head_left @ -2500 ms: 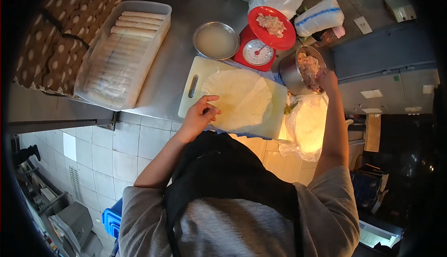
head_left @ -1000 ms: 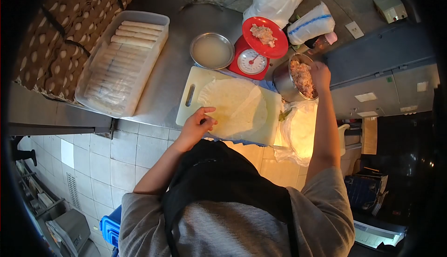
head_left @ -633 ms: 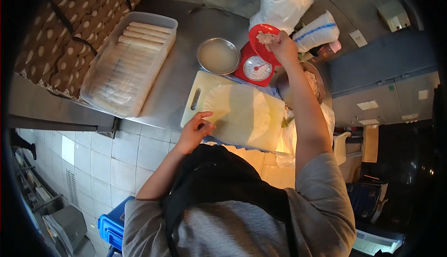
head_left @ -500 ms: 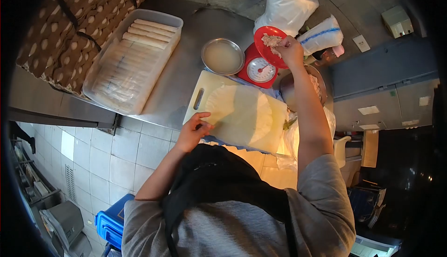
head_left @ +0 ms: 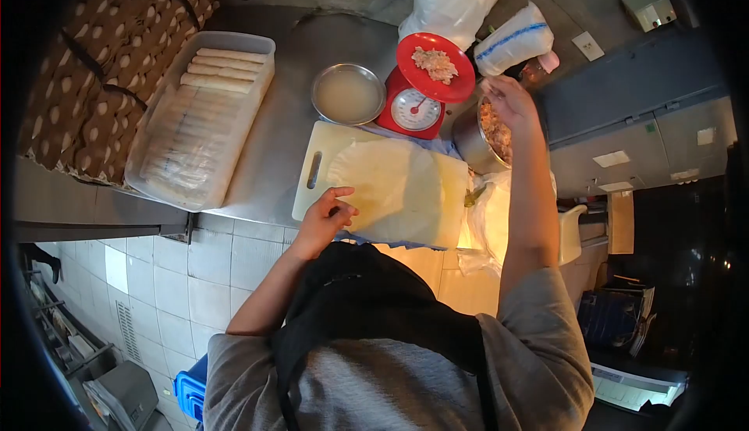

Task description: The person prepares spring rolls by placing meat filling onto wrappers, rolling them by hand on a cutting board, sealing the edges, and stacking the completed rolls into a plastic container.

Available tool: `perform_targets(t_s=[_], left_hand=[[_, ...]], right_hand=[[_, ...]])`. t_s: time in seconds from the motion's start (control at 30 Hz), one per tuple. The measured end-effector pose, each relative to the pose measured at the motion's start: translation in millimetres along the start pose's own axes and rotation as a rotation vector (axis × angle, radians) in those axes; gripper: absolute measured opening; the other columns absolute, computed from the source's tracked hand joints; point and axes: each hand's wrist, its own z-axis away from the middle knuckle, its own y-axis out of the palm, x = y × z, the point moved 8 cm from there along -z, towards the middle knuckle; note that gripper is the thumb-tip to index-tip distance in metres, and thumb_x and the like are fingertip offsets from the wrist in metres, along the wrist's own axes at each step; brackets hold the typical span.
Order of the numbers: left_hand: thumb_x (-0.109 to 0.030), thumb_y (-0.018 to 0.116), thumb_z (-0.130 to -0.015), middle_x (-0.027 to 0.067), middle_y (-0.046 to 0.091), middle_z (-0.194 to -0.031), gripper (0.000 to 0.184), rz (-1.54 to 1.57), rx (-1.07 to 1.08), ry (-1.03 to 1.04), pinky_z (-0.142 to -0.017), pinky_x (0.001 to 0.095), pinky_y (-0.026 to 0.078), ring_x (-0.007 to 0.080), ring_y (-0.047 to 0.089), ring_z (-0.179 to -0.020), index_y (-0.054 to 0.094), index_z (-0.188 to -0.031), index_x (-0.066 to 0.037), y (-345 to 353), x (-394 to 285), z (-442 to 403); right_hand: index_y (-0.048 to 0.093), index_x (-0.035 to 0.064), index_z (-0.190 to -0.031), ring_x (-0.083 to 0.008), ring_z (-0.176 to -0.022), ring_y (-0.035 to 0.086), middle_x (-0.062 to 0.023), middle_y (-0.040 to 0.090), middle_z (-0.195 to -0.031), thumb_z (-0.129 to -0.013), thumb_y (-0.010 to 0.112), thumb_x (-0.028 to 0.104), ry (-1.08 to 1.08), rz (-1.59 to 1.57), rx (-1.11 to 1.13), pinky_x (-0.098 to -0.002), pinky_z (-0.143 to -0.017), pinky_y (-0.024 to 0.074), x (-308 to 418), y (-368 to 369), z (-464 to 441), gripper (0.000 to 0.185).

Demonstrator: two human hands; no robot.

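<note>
My left hand [head_left: 321, 223] hovers at the near left edge of a pale cutting board [head_left: 308, 197], fingers apart and holding nothing. On the board lies a thin round wrapper [head_left: 390, 166]. A red kitchen scale [head_left: 412, 111] stands behind the board, and a clump of minced filling [head_left: 434, 64] rests on its red plate [head_left: 460, 78]. My right hand [head_left: 512, 105] is in the air just right of that plate, fingers loosely bent with nothing visible in them. Below it, partly hidden by my forearm, is a metal pot [head_left: 468, 136] of orange-pink filling [head_left: 495, 131].
A metal bowl [head_left: 349, 94] of cloudy liquid sits left of the scale. Farther left, a plastic container [head_left: 248, 131] holds several rolls [head_left: 218, 81] beside brown patterned packing [head_left: 101, 64]. White bags [head_left: 452, 2] stand behind the scale. Another plastic bag [head_left: 491, 212] hangs by the board's right end.
My right hand has left the filling on the scale plate and moved right, toward the pot. My left hand stays by the board. The view has shifted slightly.
</note>
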Motion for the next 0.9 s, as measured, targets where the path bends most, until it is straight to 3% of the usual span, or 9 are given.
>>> perform_targets(t_s=[0.13,0.23,0.3,0.4,0.5,0.63,0.7,0.77,0.9], left_hand=[[-0.015,0.057,-0.095,0.0052,0.062,-0.095,0.037,-0.006,0.021,0.024,-0.079,0.0260,0.047,0.0128,0.059,-0.091,0.048,-0.130,-0.008,1.4,2.5,-1.5],[-0.015,0.057,-0.095,0.0054,0.062,-0.095,0.037,-0.002,0.019,0.039,-0.079,0.0260,0.047,0.0128,0.059,-0.091,0.048,-0.130,-0.008,2.2,1.2,-2.3],[-0.014,0.056,-0.094,0.0058,0.062,-0.094,0.037,0.001,0.023,0.039,-0.078,0.0258,0.047,0.0127,0.059,-0.089,0.048,-0.129,-0.007,3.2,1.5,-2.9],[-0.011,0.056,-0.093,0.0064,0.062,-0.092,0.037,0.012,0.027,0.038,-0.076,0.0253,0.047,0.0123,0.059,-0.086,0.048,-0.129,-0.004,5.0,3.9,-5.2],[-0.013,0.057,-0.094,0.0067,0.063,-0.091,0.037,0.018,0.022,0.034,-0.076,0.0252,0.047,0.0120,0.058,-0.084,0.048,-0.129,-0.004,6.2,5.1,-4.7],[-0.014,0.057,-0.094,0.0075,0.064,-0.092,0.038,0.017,0.002,0.016,-0.075,0.0253,0.047,0.0119,0.059,-0.084,0.048,-0.129,-0.004,4.1,5.1,-0.9],[-0.014,0.058,-0.094,0.0078,0.064,-0.092,0.038,0.011,-0.011,0.025,-0.075,0.0253,0.048,0.0120,0.060,-0.084,0.048,-0.129,-0.005,1.1,6.1,1.7],[-0.015,0.059,-0.093,0.0081,0.065,-0.093,0.038,-0.014,-0.024,0.032,-0.076,0.0255,0.048,0.0123,0.060,-0.085,0.048,-0.129,-0.005,-6.0,7.4,5.1],[-0.018,0.059,-0.094,0.0064,0.064,-0.094,0.040,-0.035,-0.083,-0.031,-0.076,0.0255,0.047,0.0119,0.058,-0.082,0.047,-0.130,-0.007,-18.8,11.5,13.3]], right_hand=[[0.065,0.0001,-0.091,-0.0196,-0.073,0.065,-0.0060,0.066,-0.081,-0.080,0.071,0.007,-0.140,0.433,-0.293,-0.0334,-0.068,0.0554,14.4,-59.5,45.0,0.015],[0.067,0.0006,-0.085,-0.0265,-0.072,0.067,-0.0123,0.069,-0.080,-0.079,0.069,0.010,-0.144,1.243,-0.309,-0.0366,-0.067,0.0543,-1.1,-104.6,54.2,0.011],[0.067,0.0015,-0.076,-0.0305,-0.069,0.067,-0.0168,0.068,-0.076,-0.079,0.066,0.008,-0.243,1.613,-0.282,-0.0397,-0.065,0.0526,-3.1,-101.6,69.0,0.007],[0.068,0.0025,-0.077,-0.0370,-0.079,0.066,-0.0220,0.067,-0.083,-0.077,0.062,0.008,-0.299,1.916,-0.454,-0.0443,-0.067,0.0514,9.3,-83.8,64.0,0.008],[0.068,0.0030,-0.080,-0.0379,-0.080,0.066,-0.0227,0.067,-0.084,-0.079,0.062,0.012,-0.393,1.776,-0.450,-0.0453,-0.067,0.0511,26.4,-49.8,43.4,0.010],[0.066,-0.0056,-0.086,-0.0387,-0.083,0.066,-0.0242,0.067,-0.086,-0.080,0.068,0.021,-0.590,1.387,-0.094,-0.0433,-0.073,0.0518,55.4,60.7,27.5,0.027],[0.066,-0.0026,-0.097,-0.0364,-0.085,0.066,-0.0234,0.068,-0.091,-0.074,0.074,0.027,-0.522,1.189,0.086,-0.0397,-0.075,0.0521,37.8,86.3,-6.0,0.038],[0.064,0.0041,-0.112,-0.0337,-0.092,0.066,-0.0216,0.067,-0.101,-0.069,0.079,0.031,-0.354,1.102,0.092,-0.0366,-0.079,0.0517,18.1,113.0,-10.1,0.053],[0.058,0.0070,-0.122,-0.0336,-0.098,0.064,-0.0200,0.065,-0.108,-0.067,0.080,0.033,-0.398,1.347,0.094,-0.0354,-0.085,0.0509,-12.8,138.8,-30.9,0.065]])
